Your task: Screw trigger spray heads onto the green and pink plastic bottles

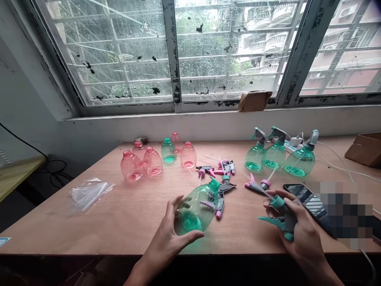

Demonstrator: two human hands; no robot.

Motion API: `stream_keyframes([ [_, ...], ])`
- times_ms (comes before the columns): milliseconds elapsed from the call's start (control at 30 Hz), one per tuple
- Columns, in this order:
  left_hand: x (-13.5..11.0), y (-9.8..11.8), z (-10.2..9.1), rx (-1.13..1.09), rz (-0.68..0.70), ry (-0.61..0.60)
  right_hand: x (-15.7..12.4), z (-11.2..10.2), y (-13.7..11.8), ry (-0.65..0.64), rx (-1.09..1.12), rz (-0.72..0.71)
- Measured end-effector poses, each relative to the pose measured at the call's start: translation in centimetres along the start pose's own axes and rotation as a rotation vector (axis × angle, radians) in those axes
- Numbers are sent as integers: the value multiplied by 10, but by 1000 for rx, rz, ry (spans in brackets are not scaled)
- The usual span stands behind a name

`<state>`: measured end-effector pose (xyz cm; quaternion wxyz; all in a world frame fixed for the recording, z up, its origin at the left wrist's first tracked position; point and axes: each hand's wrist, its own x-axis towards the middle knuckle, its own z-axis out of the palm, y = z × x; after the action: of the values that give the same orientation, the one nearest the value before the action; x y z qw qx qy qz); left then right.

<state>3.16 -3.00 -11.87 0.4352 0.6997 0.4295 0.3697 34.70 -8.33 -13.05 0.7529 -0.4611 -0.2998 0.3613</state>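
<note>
My left hand (175, 234) is wrapped round a clear green spray bottle (199, 204) without a top, its open neck tilted up to the right. In my right hand (303, 230) is a grey and green spray head (287, 216), with its trigger pointing left and its thin tube up and to the left. The bottle and spray head are apart. Beyond the bottle lie several loose spray heads (226, 167), mostly grey and pink. Another pink and grey spray head (257, 186) lies just past my right hand.
Several pink bottles (153, 162) and a green bottle (168, 151) stand at the back left. Three green bottles with spray heads (275, 153) stand back right. A phone (309, 204), a power strip (291, 147) with cables and a plastic bag (91, 192) lie on the table (131, 222).
</note>
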Motion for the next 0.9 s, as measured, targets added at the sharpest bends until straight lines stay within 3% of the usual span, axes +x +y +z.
stream_keyframes([
  [167,-3,6,-1,-21,12,-83,2,-4,2,-103,114,122],
  [400,3,3,-3,-57,-11,51,2,-8,6,-284,84,156],
  [733,3,5,-1,-117,-39,133,-2,-3,3,-343,51,162],
  [900,2,4,2,-167,-44,171,1,-4,6,-310,2,262],
])
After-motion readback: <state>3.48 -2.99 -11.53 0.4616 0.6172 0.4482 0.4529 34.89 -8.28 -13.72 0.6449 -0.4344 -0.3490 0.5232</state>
